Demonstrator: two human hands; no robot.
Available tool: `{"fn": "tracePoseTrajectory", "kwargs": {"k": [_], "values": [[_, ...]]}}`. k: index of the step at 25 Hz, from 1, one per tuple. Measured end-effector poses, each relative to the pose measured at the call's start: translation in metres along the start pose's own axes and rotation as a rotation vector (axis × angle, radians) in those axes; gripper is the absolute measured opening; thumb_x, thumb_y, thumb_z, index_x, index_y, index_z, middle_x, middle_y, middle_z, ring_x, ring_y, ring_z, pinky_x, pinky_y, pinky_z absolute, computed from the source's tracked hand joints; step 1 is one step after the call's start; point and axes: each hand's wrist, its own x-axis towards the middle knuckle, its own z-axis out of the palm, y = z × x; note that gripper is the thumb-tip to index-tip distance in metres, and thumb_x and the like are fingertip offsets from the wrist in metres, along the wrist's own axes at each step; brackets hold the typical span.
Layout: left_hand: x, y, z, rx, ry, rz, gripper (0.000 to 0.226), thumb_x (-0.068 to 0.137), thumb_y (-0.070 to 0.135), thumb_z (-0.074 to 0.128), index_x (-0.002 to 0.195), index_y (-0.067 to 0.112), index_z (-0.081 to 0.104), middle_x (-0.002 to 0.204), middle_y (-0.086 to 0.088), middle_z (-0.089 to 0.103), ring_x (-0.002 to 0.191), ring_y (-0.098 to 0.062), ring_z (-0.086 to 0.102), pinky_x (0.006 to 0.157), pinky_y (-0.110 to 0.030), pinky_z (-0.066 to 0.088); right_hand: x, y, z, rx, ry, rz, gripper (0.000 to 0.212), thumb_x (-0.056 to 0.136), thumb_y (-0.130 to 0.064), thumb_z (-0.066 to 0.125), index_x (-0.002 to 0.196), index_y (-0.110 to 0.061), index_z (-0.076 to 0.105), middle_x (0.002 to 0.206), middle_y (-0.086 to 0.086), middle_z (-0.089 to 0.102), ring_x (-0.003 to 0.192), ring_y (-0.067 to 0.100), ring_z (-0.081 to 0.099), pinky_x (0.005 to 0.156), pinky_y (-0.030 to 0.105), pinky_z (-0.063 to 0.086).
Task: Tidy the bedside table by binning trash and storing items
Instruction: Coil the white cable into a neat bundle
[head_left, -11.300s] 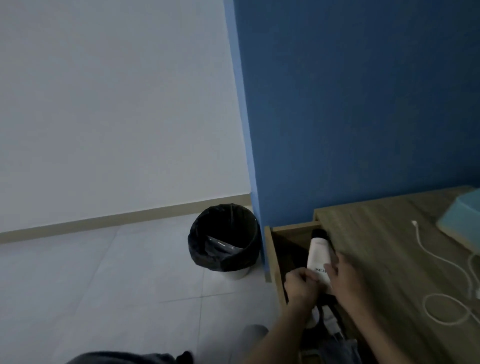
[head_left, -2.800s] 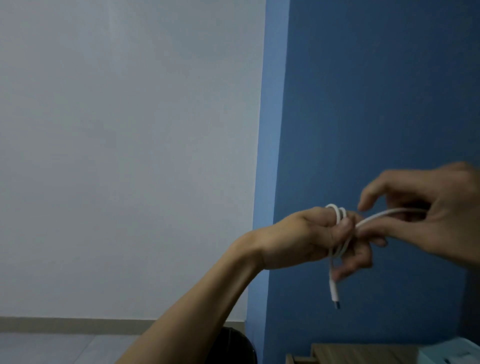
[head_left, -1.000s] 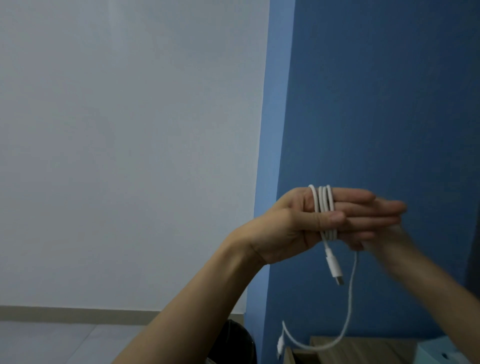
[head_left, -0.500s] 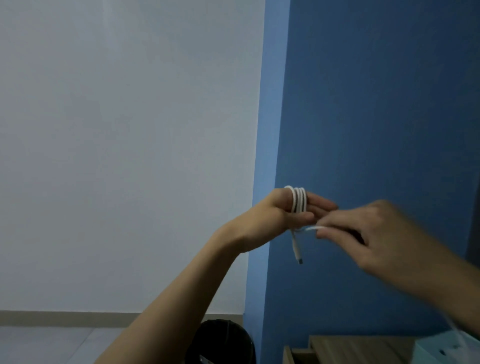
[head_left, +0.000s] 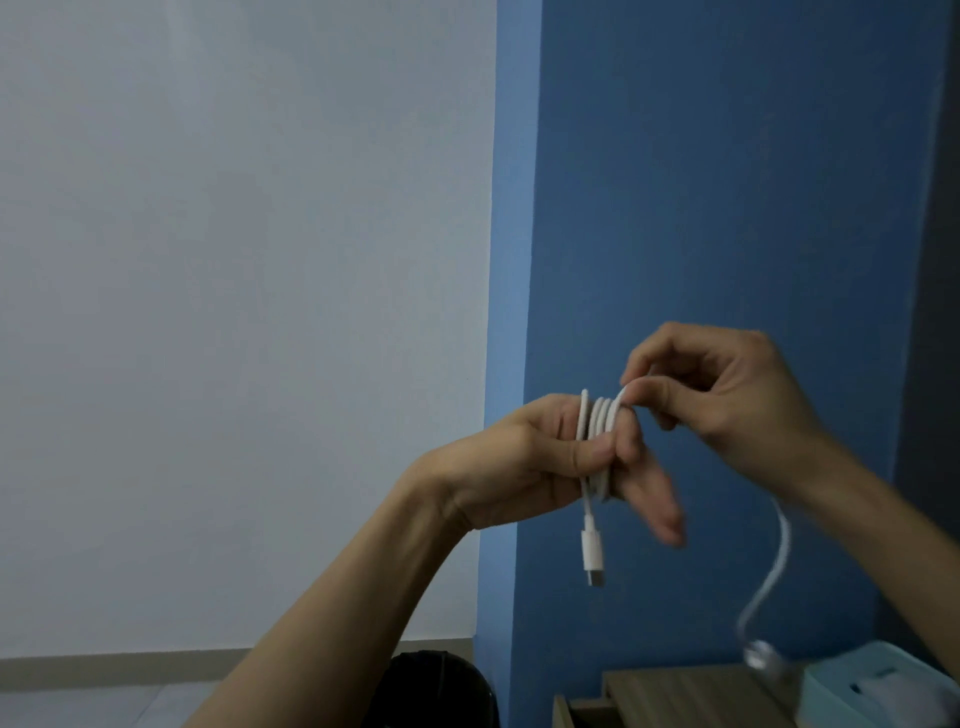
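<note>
Both hands are raised in front of the blue wall. A white charging cable (head_left: 598, 423) is coiled in several loops around the fingers of my left hand (head_left: 540, 457), whose thumb presses the loops. One plug end hangs straight down below that hand. My right hand (head_left: 727, 395) pinches the cable just right of the loops, at their top. The free tail drops under my right forearm and ends blurred above the bedside table (head_left: 675, 691).
A black-lined bin (head_left: 441, 686) shows at the bottom, left of the wooden bedside table. The table's drawer (head_left: 563, 714) stands open at its left end. A light blue tissue box (head_left: 883, 686) sits on the table at the lower right.
My right hand has swung up from beside the coil to its top, laying another turn. The free tail has grown shorter and swings at the right.
</note>
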Motion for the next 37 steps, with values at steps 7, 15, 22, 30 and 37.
{"fn": "tracePoseTrajectory", "kwargs": {"k": [7,15,22,30,37], "values": [[0.007,0.001,0.002,-0.111,0.077,0.162,0.028,0.085,-0.003,0.047,0.111,0.002,0.058,0.126,-0.014,0.060,0.113,-0.028,0.061,0.101,-0.040,0.045,-0.008,0.033,0.029,0.070,-0.057,0.601,0.038,0.090,-0.008,0.049,0.053,-0.009,0.057,0.048,0.004,0.054,0.040,0.011,0.050,0.042,0.021,0.038],[0.004,0.007,-0.012,0.227,0.463,0.137,0.033,0.091,-0.009,0.035,0.116,0.004,0.053,0.131,-0.011,0.055,0.115,-0.018,0.059,0.102,-0.025,0.045,-0.045,-0.010,0.014,-0.292,-0.383,0.243,0.022,0.087,-0.027,0.055,0.081,-0.012,0.070,0.046,-0.007,0.055,0.041,0.006,0.044,0.045,0.013,0.033],[0.005,-0.003,-0.007,0.554,0.252,-0.041,0.021,0.095,-0.001,0.034,0.103,0.002,0.053,0.093,-0.020,0.068,0.088,-0.021,0.065,0.087,-0.019,0.046,-0.018,-0.024,-0.021,-0.736,-0.245,-0.205,0.028,0.076,-0.048,0.051,0.069,-0.028,0.069,0.047,-0.021,0.051,0.049,0.003,0.051,0.048,0.017,0.038],[0.003,-0.006,0.011,0.144,0.136,-0.018,0.025,0.093,0.001,0.033,0.086,0.014,0.053,0.058,0.007,0.055,0.050,-0.008,0.057,0.085,-0.025,0.050,-0.014,0.003,-0.006,-0.006,0.050,0.013,0.014,0.069,-0.043,0.064,0.070,-0.032,0.072,0.059,-0.007,0.065,0.046,0.013,0.048,0.046,0.022,0.040],[0.003,-0.001,0.017,0.078,0.107,-0.033,0.034,0.092,0.000,0.029,0.081,0.016,0.057,0.054,0.009,0.046,0.045,-0.005,0.040,0.078,-0.024,0.050,-0.016,0.001,-0.012,0.103,-0.324,0.030,0.030,0.082,-0.043,0.054,0.108,-0.037,0.067,0.092,-0.013,0.066,0.064,0.007,0.055,0.058,0.021,0.043]]}}
